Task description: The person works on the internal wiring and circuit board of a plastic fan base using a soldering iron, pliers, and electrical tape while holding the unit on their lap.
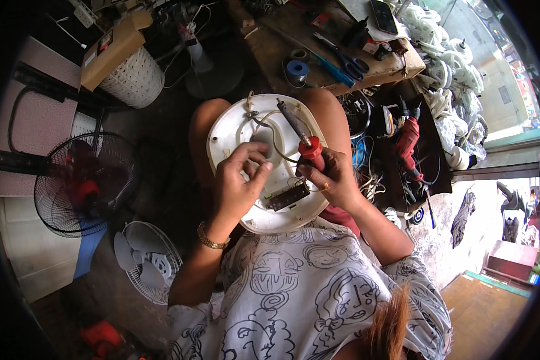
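Note:
On my lap lies a rounded white plastic fan base [222,129], its hollow underside facing up. Wires and a dark switch block [289,196] sit inside it. My right hand [336,180] grips a soldering iron by its red handle; the iron [294,124] points up and left over the base. A thin wire runs from the switch block close to the fingers of that hand. Above the base's left half hovers my left hand [240,180], its fingers bent and the thumb apart from them. Nothing shows between its fingers.
Ahead, a wooden bench [276,48] carries scissors [349,63], a solder spool [296,72] and a phone [384,16]. A red drill [408,144] lies at right beside heaped white parts [450,66]. Fans [81,186] and a woven bin [135,78] stand at left.

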Available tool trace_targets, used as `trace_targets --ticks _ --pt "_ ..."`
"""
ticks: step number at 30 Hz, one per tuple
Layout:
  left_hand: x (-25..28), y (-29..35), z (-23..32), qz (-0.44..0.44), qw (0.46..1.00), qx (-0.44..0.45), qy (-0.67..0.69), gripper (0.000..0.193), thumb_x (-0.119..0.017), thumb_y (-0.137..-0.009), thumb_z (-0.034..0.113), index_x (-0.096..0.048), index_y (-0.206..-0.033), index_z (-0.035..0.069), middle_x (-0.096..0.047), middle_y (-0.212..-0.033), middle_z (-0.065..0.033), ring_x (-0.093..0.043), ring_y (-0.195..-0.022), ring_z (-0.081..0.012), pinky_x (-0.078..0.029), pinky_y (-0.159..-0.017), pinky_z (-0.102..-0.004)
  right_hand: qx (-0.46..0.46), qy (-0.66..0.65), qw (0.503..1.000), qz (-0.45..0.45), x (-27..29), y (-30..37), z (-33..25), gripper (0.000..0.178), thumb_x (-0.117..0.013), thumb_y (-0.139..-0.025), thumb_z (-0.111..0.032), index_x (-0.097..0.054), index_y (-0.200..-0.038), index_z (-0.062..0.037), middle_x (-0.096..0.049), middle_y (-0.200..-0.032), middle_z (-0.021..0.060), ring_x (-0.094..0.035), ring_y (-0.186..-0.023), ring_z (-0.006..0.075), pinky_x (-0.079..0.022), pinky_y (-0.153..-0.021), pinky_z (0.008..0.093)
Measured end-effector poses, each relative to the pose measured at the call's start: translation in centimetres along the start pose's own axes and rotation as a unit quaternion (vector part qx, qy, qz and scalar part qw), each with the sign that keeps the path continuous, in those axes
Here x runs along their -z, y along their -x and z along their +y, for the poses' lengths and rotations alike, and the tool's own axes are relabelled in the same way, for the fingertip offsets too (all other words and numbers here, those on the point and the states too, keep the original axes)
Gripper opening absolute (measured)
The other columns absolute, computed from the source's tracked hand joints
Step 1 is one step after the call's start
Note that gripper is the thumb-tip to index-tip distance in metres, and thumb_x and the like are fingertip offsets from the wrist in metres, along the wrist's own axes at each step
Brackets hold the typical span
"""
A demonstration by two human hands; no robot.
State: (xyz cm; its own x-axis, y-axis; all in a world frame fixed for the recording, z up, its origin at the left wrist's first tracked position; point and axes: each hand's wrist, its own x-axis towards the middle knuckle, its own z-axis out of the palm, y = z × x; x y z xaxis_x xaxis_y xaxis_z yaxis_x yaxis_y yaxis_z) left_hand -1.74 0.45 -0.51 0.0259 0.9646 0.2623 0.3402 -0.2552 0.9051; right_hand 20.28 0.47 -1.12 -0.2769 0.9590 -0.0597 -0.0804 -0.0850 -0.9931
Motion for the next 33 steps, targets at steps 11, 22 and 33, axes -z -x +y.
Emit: trace_targets --ticks 11,22,33 --pt "-1.4 0.2 0.1 -0.156 0.948 0.167 0.222 0.007 -0.070 -0.096 0.005 -0.067 -0.100 0.000 -0.070 -0.085 -0.0023 -0.065 -0.077 -0.0076 -0.052 -0.064 -0.0251 0.066 0.148 0.987 -0.002 -0.3 0.0 -0.8 0.019 -0.077 -0.092 -0.005 -0.065 -0.103 0.0048 -0.060 -0.084 0.0011 -0.052 -0.078 0.0081 -0.046 -0.069 0.0272" --pt "-0.5 0.2 -0.6 -0.073 0.899 -0.363 -0.233 0.016 -0.072 -0.087 -0.002 -0.068 -0.101 0.002 -0.071 -0.088 -0.0073 -0.069 -0.074 -0.0212 -0.056 -0.061 -0.0341 -0.043 0.056 0.996 -0.056 0.8 -0.6 0.5 0.016 -0.078 -0.094 -0.010 -0.069 -0.102 0.0005 -0.060 -0.077 -0.0049 -0.048 -0.072 0.0020 -0.041 -0.061 0.0223" --pt "-0.3 0.1 -1.0 -0.275 0.859 0.303 0.309 0.015 -0.065 -0.102 0.020 -0.066 -0.102 0.005 -0.070 -0.077 -0.0064 -0.056 -0.055 -0.0062 -0.041 -0.050 -0.0196 0.028 0.108 0.992 -0.064 0.6 -0.6 -0.3 0.023 -0.080 -0.092 -0.011 -0.072 -0.108 0.0035 -0.060 -0.078 -0.0047 -0.048 -0.070 0.0041 -0.040 -0.058 0.0239"
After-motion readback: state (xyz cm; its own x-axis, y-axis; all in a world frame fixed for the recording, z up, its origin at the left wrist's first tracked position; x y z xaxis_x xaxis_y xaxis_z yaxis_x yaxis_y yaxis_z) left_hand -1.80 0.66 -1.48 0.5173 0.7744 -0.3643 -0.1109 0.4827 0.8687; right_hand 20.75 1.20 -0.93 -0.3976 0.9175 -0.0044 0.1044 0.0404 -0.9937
